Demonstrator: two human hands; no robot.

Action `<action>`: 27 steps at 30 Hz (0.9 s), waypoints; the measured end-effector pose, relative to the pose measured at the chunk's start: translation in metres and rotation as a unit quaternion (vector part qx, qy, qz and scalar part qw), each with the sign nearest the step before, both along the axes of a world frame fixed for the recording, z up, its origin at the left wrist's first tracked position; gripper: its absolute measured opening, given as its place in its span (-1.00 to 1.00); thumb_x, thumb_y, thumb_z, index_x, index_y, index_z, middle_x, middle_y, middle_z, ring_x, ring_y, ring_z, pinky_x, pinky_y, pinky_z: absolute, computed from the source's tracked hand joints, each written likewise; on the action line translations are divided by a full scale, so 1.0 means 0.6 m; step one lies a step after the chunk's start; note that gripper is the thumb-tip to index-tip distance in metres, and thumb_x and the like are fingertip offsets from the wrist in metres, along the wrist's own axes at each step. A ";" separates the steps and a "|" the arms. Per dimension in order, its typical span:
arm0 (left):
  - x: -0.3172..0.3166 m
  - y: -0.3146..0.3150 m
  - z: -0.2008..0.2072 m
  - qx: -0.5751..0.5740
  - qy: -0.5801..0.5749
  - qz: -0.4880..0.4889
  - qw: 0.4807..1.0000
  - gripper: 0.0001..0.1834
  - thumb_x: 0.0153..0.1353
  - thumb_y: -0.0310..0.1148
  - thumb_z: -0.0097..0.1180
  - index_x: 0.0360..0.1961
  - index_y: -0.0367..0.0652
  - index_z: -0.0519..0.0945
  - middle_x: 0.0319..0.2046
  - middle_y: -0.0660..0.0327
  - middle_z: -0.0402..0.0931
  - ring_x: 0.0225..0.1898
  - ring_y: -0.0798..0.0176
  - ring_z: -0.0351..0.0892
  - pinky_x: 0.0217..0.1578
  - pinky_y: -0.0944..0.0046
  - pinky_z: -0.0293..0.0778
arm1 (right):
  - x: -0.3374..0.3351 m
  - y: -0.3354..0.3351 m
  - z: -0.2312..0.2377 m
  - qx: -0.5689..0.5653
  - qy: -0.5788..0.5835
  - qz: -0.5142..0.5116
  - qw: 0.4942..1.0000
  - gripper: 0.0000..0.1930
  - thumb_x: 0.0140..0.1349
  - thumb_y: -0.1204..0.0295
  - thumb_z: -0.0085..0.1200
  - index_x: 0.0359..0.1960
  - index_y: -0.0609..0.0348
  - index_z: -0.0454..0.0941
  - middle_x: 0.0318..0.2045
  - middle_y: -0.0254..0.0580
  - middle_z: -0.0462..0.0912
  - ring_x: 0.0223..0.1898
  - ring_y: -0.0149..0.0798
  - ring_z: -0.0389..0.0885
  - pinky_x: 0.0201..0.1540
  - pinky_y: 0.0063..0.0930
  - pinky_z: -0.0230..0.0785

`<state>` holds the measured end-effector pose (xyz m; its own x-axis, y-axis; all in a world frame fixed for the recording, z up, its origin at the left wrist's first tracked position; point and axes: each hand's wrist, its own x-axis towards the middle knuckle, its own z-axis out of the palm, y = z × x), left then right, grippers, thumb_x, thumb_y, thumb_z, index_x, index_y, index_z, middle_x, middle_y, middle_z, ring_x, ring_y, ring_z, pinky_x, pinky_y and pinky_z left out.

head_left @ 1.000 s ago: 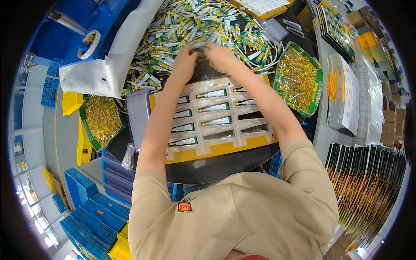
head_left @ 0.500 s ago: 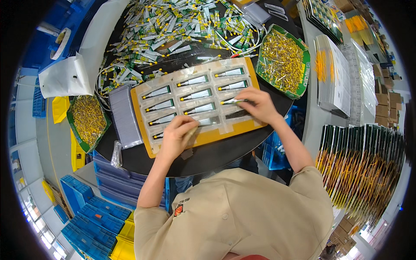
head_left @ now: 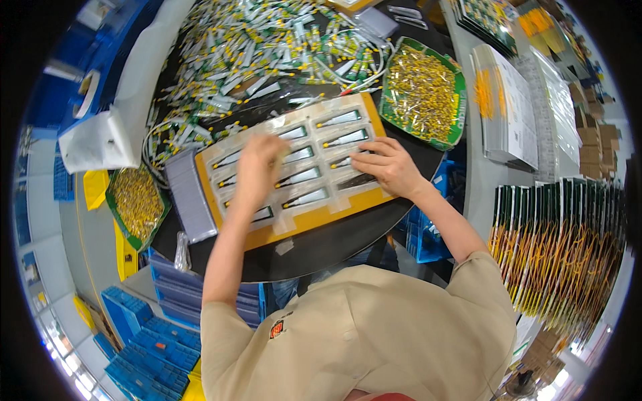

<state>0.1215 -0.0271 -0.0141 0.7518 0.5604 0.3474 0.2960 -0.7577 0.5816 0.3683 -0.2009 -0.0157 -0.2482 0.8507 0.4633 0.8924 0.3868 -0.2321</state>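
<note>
A clear moulded tray point(head_left: 319, 175) on a yellow-orange board point(head_left: 281, 234) lies tilted in front of me, with several small silver-and-green tubes point(head_left: 305, 198) with yellow tips in its slots. At the right column, the fingers of my right hand point(head_left: 391, 168) close over the end of a small tube point(head_left: 340, 162) lying in its slot. The slot below that tube shows dark. My left hand point(head_left: 263, 164) is over the left column, smeared by motion, and hides part of the tubes there. Whether it holds anything cannot be made out.
Loose tubes point(head_left: 234, 60) are heaped across the far side of the black table point(head_left: 334, 234). Green trays of small yellow-tipped pieces point(head_left: 428, 87) stand right and left point(head_left: 137, 200). Stacked clear trays point(head_left: 190, 194) adjoin the board's left edge. Blue crates point(head_left: 150, 347) are at lower left.
My left hand has moved up and away from the lower middle slot, where a tube now shows uncovered. The tube in my right hand has gone down into its slot. The view has shifted slightly.
</note>
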 end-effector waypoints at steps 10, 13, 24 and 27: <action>0.099 0.176 -0.039 0.005 0.046 0.062 0.997 -0.74 0.09 -0.50 0.24 -0.14 -0.14 0.68 -0.29 0.12 0.59 -0.34 0.10 0.58 -0.28 0.20 0.50 | 0.375 -0.026 -0.086 -0.043 0.076 -0.655 0.751 -0.73 0.25 0.34 0.00 -0.20 0.33 0.59 -0.31 0.04 0.64 -0.28 0.05 0.58 -0.21 -0.17 0.40; 0.102 0.067 0.005 -0.013 -0.081 -0.061 0.995 -0.69 0.09 -0.52 0.23 -0.09 -0.09 0.65 -0.27 0.09 0.57 -0.29 0.10 0.59 -0.29 0.21 0.53 | 0.420 -0.060 -0.109 -0.173 0.259 -0.537 0.784 -0.63 0.31 0.17 0.00 -0.17 0.29 0.59 -0.44 -0.07 0.61 -0.41 -0.19 0.55 -0.26 -0.32 0.38; 0.116 -0.130 -0.020 -0.002 0.030 -0.252 0.967 -0.61 -0.08 -0.53 0.26 -0.12 -0.12 0.66 -0.16 0.18 0.50 -0.13 0.13 0.48 -0.14 0.20 0.46 | 0.352 -0.061 -0.104 -0.057 0.215 -0.556 0.801 -0.73 0.29 0.27 0.02 -0.24 0.26 0.56 -0.36 0.18 0.58 -0.28 0.16 0.57 -0.22 -0.09 0.37; 0.112 -0.139 -0.018 0.013 0.066 -0.239 0.969 -0.56 -0.06 -0.46 0.27 -0.04 -0.09 0.61 -0.07 0.16 0.46 -0.02 0.10 0.41 -0.01 0.14 0.37 | 0.362 -0.056 -0.101 0.031 0.021 -0.581 0.813 -0.71 0.23 0.32 0.07 -0.08 0.20 0.57 -0.16 0.11 0.60 -0.12 0.12 0.56 -0.07 -0.11 0.38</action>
